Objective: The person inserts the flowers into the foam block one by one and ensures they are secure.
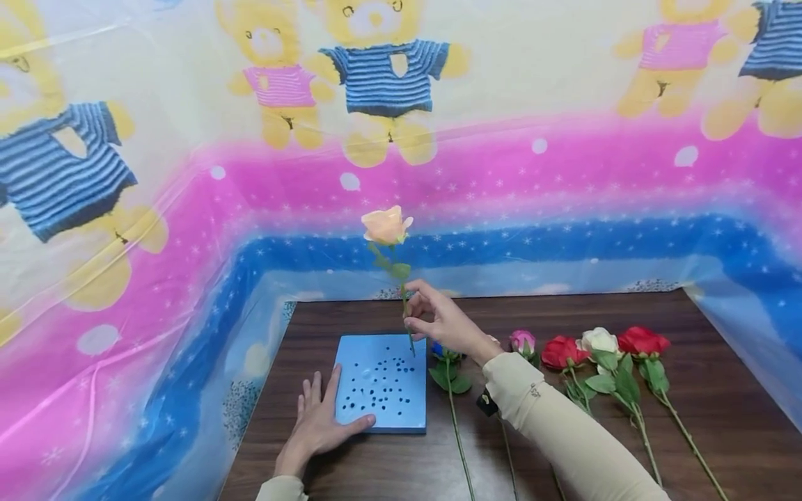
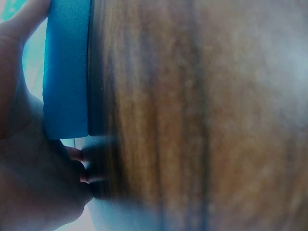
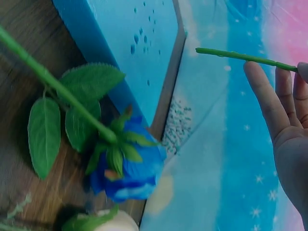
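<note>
- A blue foam block (image 1: 381, 383), pitted with small holes, is laid flat on the wooden table (image 1: 720, 417); every place below is given relative to it.
- The left hand (image 1: 321, 417) is pressed flat on the block's near left corner, fingers straight and slightly spread, with the thumb lying along the near edge.
- A peach rose (image 1: 386, 225) is held upright above the block's far right part, with the stem's lower end just over the holed surface; whether it touches cannot be told.
- The stem is pinched between thumb and fingertips of the right hand (image 1: 441, 321), which hovers above the block's far right corner.
- A blue rose (image 3: 126, 168) is laid on the table just right of the block, touching its right edge.
- Further right, a pink rose (image 1: 522, 341), a red rose (image 1: 562, 351), a white rose (image 1: 599, 340) and a second red rose (image 1: 642, 341) are laid in a row, well apart from the block.
</note>
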`<state>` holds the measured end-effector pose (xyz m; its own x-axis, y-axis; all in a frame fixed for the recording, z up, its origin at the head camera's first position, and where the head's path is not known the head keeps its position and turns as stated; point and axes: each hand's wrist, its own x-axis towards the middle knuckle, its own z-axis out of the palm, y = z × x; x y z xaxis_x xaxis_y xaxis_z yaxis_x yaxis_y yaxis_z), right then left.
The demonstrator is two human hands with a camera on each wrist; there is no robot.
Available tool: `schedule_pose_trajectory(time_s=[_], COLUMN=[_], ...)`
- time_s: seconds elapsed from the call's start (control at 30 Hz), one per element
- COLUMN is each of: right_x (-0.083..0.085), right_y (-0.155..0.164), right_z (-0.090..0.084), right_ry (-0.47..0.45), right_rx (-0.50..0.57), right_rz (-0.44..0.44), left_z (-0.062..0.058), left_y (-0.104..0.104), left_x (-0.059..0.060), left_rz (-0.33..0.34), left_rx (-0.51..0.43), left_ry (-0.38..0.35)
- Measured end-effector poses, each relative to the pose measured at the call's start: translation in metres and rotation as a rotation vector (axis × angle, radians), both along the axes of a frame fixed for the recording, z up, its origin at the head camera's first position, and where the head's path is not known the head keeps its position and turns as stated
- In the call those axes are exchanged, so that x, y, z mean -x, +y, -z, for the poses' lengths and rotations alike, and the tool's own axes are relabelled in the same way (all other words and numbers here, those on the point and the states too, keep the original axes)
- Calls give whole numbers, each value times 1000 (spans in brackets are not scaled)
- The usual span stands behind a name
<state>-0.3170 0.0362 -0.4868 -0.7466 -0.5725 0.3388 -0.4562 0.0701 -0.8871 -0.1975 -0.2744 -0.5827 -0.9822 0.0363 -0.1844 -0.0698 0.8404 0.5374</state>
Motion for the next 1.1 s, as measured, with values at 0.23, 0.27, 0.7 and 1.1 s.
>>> schedule_pose_trajectory(time_s=[0.23, 0.27, 0.7, 1.1], right_x=[0, 0, 4, 4], right_y=[-23, -26, -56, -91], right_z=[6, 6, 9, 22], right_ry=[-3, -9, -5, -83], right_rx=[-35, -36, -42, -8], right_rz=[-16, -17, -38, -15], left_z=[0, 0, 0, -2], left_y=[-1, -1, -1, -3], left_x=[-3, -3, 3, 1], left_rz=[-16, -19, 17, 5], left_rx=[9, 7, -14, -4], left_ry=[-10, -12, 6, 5])
